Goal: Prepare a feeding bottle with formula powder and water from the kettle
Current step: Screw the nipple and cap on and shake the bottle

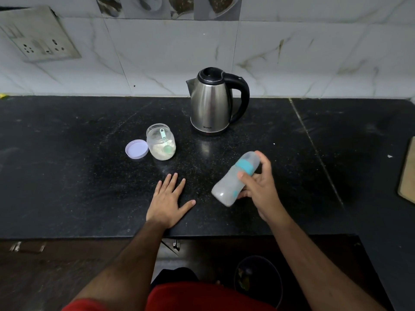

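My right hand [258, 187] grips a feeding bottle [229, 185] with a teal collar and a clear cap. The bottle is tilted above the black counter [67, 164], blurred, its cap end pointing up and to the right. My left hand [168, 200] lies flat on the counter with its fingers spread and holds nothing. An open clear jar [160, 142] of white formula powder stands further back, a teal scoop inside it. The jar's lilac lid [136, 149] lies just left of it. A steel kettle [212, 104] with a black handle stands behind, lid shut.
A tiled wall runs behind the counter, with a socket panel [38, 39] at the upper left. A wooden board [407, 171] pokes in at the right edge. Below the counter's front edge sits a dark bin [258, 279].
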{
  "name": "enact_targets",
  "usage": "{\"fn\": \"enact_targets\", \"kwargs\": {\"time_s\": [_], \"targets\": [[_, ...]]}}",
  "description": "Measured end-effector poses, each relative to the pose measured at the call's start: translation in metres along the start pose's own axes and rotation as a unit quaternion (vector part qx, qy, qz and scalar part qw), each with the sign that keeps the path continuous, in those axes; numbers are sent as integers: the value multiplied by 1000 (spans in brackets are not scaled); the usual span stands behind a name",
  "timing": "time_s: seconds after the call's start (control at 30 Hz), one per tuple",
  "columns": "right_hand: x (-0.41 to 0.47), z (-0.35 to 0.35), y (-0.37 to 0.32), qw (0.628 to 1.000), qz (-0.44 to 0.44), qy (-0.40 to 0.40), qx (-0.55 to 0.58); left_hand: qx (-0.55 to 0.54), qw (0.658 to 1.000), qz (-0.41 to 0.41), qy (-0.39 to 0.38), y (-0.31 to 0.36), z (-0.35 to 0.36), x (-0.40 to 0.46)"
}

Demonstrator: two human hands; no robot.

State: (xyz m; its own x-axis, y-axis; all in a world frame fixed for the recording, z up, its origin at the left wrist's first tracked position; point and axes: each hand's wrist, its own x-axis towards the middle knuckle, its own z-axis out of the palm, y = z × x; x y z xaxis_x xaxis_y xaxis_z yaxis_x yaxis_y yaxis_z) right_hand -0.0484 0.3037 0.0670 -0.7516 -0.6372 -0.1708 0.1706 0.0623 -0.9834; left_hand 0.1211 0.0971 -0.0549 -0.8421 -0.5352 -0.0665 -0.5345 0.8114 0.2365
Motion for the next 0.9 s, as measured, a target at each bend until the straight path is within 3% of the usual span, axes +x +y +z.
{"fn": "enact_targets", "kwargs": {"time_s": [0.07,0.23,0.4,0.57,0.77,0.9], "targets": [[-4,2,1,1000,-1,-27,-7,-5,1000,-1,3,0,-1,0],[4,-2,-11,996,-20,64,58,-8,1000,0,8,1,0,0],[-7,9,-6,999,7,-31,9,-11,1000,0,11,1,-2,0],[-1,10,-12,994,-16,74,81,-15,1000,0,14,0,-1,-1],[-13,16,-7,999,12,-25,18,-14,1000,1,13,0,-1,0],[-8,14,-11,996,-12,54,71,-21,1000,2,19,-1,0,-1]]}}
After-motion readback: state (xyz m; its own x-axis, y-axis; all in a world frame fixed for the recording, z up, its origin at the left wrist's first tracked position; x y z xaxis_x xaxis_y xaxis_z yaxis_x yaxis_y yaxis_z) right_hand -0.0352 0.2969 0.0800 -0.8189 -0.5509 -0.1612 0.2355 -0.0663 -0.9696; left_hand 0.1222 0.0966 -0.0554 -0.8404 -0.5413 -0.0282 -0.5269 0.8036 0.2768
